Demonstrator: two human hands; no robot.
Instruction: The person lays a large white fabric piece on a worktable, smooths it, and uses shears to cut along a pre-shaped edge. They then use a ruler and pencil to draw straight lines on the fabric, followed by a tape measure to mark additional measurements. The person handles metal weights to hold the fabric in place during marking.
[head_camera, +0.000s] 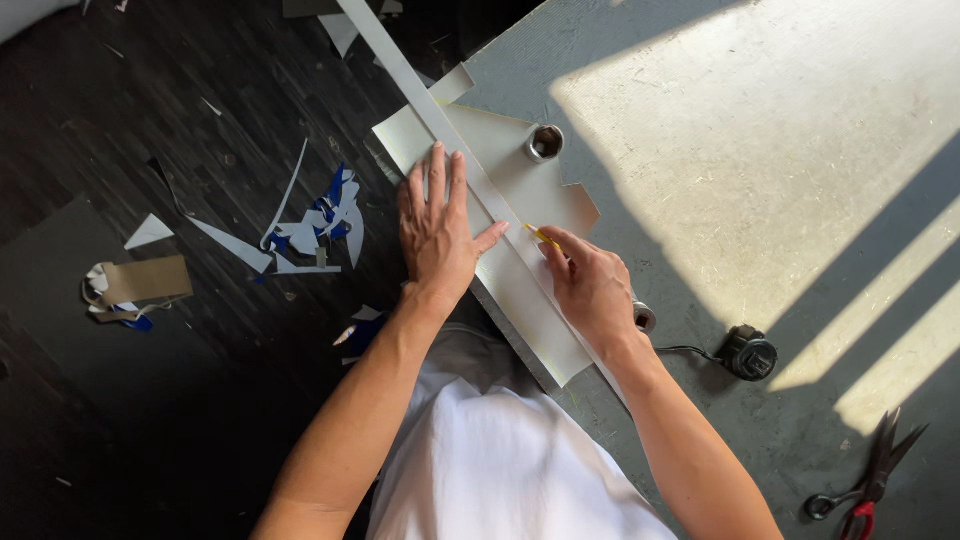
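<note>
A pale sheet of card (520, 170) lies at the left edge of a grey work table (760, 150). A long grey straightedge strip (420, 95) runs diagonally across it. My left hand (435, 235) lies flat, fingers spread, pressing on the card and the strip. My right hand (590, 285) grips a thin yellow pencil (541, 236), its tip against the strip's edge on the card. A metal cylinder weight (545, 142) stands on the card's far part.
Black-and-red scissors (870, 480) lie at the table's right front. A black tape measure (748, 352) with a cord sits near my right wrist. Paper and card offcuts (320, 220) and a brown card piece (145, 280) litter the dark floor at left.
</note>
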